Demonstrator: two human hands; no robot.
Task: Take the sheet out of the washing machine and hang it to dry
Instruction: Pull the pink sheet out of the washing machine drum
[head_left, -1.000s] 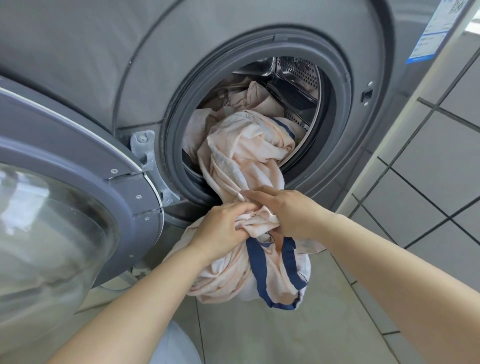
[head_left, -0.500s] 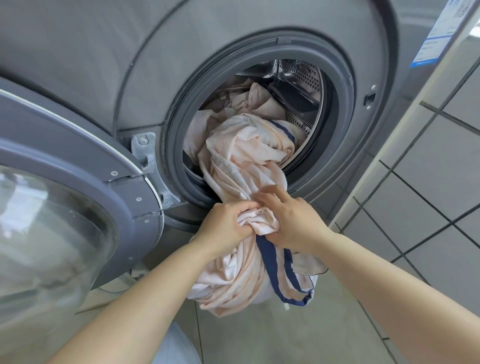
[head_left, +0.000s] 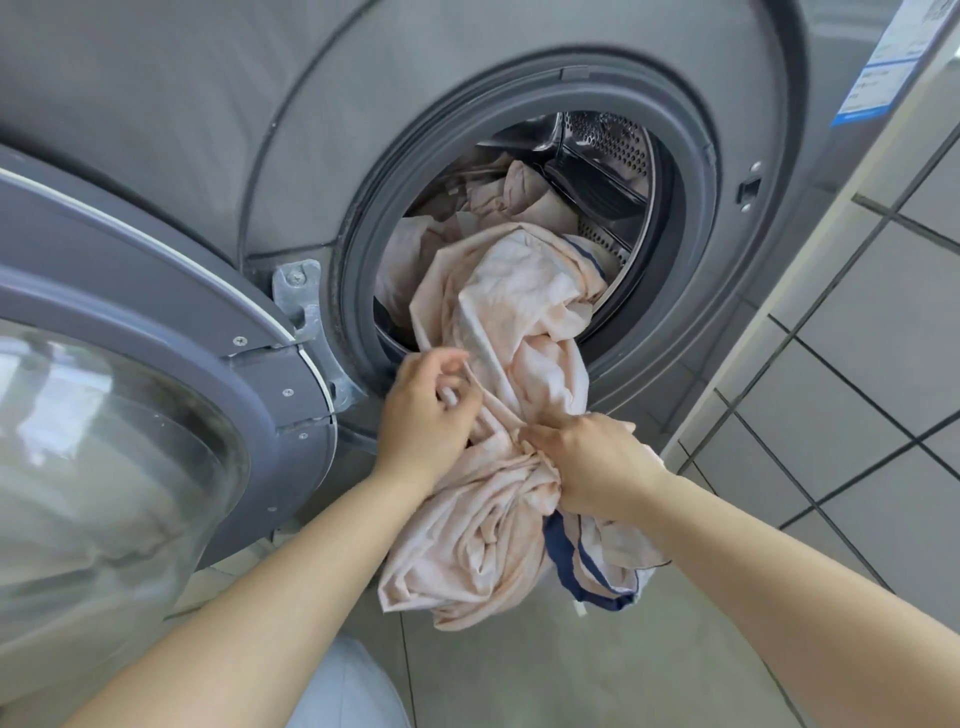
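Note:
A pale peach sheet (head_left: 514, 332) with a navy border spills out of the round opening of the grey washing machine (head_left: 691, 218) and hangs in a bunch toward the floor. Part of it still lies inside the steel drum (head_left: 608, 150). My right hand (head_left: 592, 462) grips the bunched cloth just below the opening's lower rim. My left hand (head_left: 423, 410) is at the sheet's left edge, higher up, with fingers loosely curled around a fold. The navy-trimmed end (head_left: 587, 577) dangles under my right wrist.
The machine's door (head_left: 145, 374) with its glass bowl stands swung open at the left, close to my left forearm. A white tiled wall (head_left: 857, 374) rises at the right. Grey floor tiles (head_left: 519, 670) lie below, and a light blue knee shows at the bottom edge.
My left hand has let go of the bunch and moved up and left to a higher fold. My right hand has moved down and right with the cloth, so more sheet hangs outside.

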